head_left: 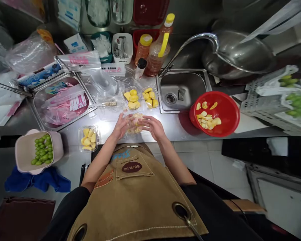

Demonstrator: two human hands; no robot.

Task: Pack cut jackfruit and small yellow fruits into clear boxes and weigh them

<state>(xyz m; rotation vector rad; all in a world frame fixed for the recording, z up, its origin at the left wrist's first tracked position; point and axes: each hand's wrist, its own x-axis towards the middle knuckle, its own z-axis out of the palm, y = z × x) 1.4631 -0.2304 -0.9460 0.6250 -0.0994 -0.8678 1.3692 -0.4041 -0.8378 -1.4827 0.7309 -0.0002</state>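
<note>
Over the worktop (106,129), a clear plastic fruit box (133,130) is held between the left hand (120,127) and the right hand (154,127), both with fingers half-curled. Its thin sides are best pressed lightly and evenly.

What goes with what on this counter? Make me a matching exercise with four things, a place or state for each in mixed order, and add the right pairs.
Things
1. Red bowl
2. Pale tub
3. Heap of pink packets
4. Left hand and right hand

Places and states
A. In the sink at the left
B. On either side of a clear container
C. Holds pale yellow pieces
D. Holds small green fruit, beside a blue cloth

Right pairs: 1-C, 2-D, 3-A, 4-B
</note>
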